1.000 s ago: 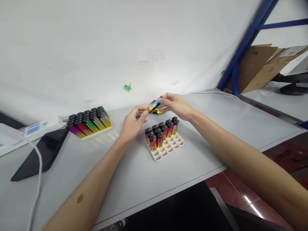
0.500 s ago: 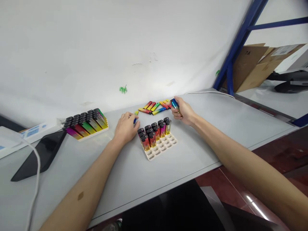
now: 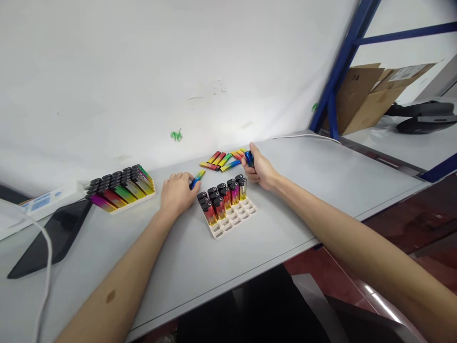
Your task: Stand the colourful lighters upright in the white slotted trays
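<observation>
My left hand (image 3: 176, 194) rests low over the table, its thumb and fingers closed on a blue-and-yellow lighter (image 3: 198, 178) that sticks out to the right. Raised beyond the tray, my right hand (image 3: 259, 166) is closed round a shiny blue lighter (image 3: 249, 157), partly hidden by the fingers. Between my hands stands a cream tray (image 3: 238, 220) with rows of slots. Several black-topped lighters (image 3: 219, 207) stand upright in its back and left slots; front slots show bare. Several loose red, yellow, green and blue pieces (image 3: 214, 157) lie near the wall.
At the left, a second tray (image 3: 137, 202) is packed with black-topped lighters (image 3: 123, 188). A dark flat tablet-like object (image 3: 53, 238) and a white cable (image 3: 48, 267) lie beside it. Behind the table is a white wall; a blue frame (image 3: 330, 85) and cardboard box (image 3: 367, 95) stand right.
The lighter at my left hand shows more of its length now. My right hand has turned slightly, and less of its lighter shows. The whole view has shifted a little.
</observation>
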### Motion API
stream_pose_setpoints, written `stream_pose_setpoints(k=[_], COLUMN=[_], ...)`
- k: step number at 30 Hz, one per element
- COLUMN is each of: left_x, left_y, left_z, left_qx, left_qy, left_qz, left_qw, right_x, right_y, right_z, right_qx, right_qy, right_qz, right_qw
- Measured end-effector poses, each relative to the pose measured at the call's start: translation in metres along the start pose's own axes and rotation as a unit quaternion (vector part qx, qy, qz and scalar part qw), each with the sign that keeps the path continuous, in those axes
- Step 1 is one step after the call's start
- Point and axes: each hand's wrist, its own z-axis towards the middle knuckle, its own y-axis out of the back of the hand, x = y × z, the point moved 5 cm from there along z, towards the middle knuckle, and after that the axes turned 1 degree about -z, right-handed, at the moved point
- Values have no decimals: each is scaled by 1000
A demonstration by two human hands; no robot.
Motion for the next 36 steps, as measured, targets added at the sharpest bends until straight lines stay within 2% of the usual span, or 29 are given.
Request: stream_pose_setpoints(k=[3, 10, 21, 28, 36], left_x=[-2, -3, -4, -2, 0], left_y=[0, 1, 2, 1, 5], left_z=[0, 0, -2, 0, -2], left_qx=[3, 7, 2, -19, -21], left_qy=[-3, -11, -4, -11, 29], left_qz=[-1, -2, 1, -38, -127], left_qw=[1000, 1000, 1000, 999, 991], right_x=[-2, 2, 1, 3, 2], right_y=[1, -1, -3, -5, -7], right_z=[0, -3, -3, -6, -6], right_qx=[-19, -7, -7, 21, 29], right_qy=[-11, 14, 10, 20, 19], right_qz=[-11, 6, -7, 16, 11], right_qw=[1000, 1000, 1000, 999, 999])
